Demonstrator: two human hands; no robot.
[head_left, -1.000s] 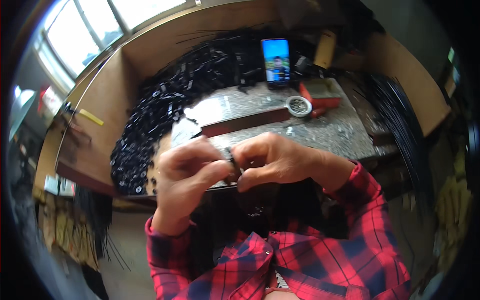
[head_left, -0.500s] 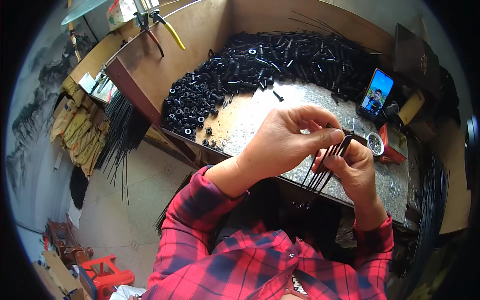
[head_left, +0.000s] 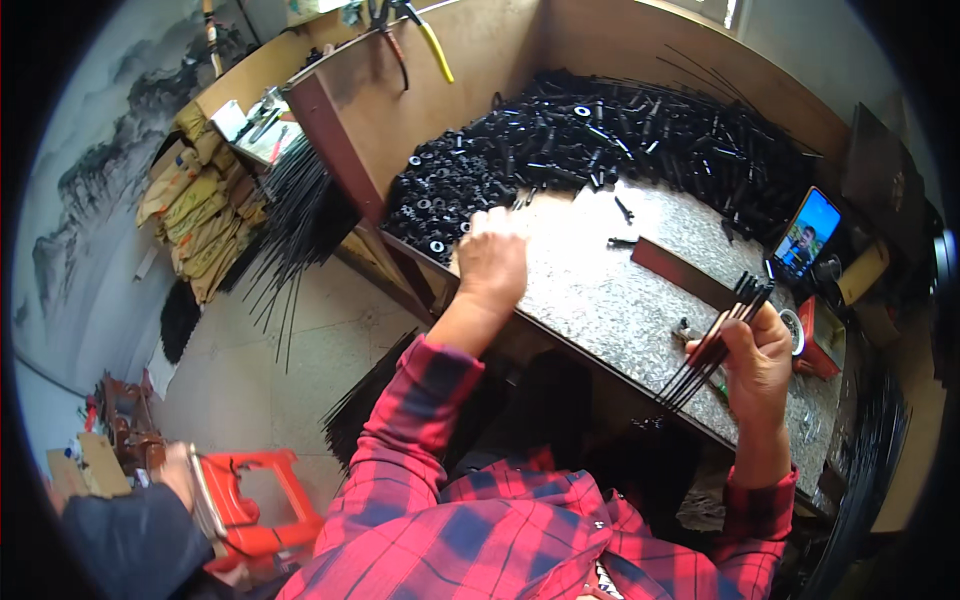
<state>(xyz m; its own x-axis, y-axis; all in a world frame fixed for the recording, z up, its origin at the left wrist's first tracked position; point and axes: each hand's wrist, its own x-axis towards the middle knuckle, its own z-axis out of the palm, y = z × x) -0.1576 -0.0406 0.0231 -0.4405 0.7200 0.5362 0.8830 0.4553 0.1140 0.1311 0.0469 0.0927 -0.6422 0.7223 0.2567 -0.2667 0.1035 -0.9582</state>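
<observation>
My right hand (head_left: 757, 360), over the right part of the speckled worktop (head_left: 590, 290), is closed round a bundle of thin black rods (head_left: 690, 374). The rods slant, their thicker black ends up past the fingers. My left hand (head_left: 490, 265) reaches down at the near edge of a heap of small black ring-shaped parts (head_left: 440, 190). Motion smears its fingers, and they point away from me, so whether they grip a part is hidden. Beyond lies a larger heap of black tubular parts (head_left: 640, 135). Behind the rods, a brown flat bar (head_left: 682, 272) rests on the worktop.
Wooden boards (head_left: 440, 75) wall the bench, with yellow- and red-handled pliers (head_left: 433, 52) on one. A lit phone (head_left: 808, 235) and a red box (head_left: 822, 340) stand right. Black rods (head_left: 290, 230) jut out left. Lower left, another person's hand (head_left: 178, 475) is by a red stool (head_left: 255, 500).
My left hand has left the rods and moved left to the small parts; my right hand still holds the bundle. The view has shifted, and another person's arm has appeared at lower left.
</observation>
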